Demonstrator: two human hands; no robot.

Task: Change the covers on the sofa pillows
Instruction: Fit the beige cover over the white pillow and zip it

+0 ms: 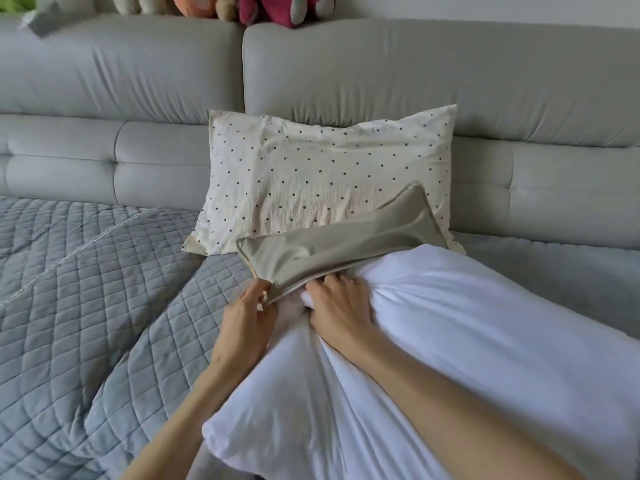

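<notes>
White pillow point(433, 341) lies lengthwise, end entering beige cover point(339, 244).

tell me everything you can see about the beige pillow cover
The beige pillow cover is plain, smooth khaki fabric with a stitched, piped edge, mostly flat and empty. It lies slanted over the lower part of the polka-dot pillow, its far corner pointing up. Its open near end takes the bunched corner of the white pillow. The left hand pinches the opening's edge; the right hand grips the white pillow's corner at the mouth.

Left hand point(247, 315) pinching; right hand point(341, 308) fingers curled, gripping.
</notes>
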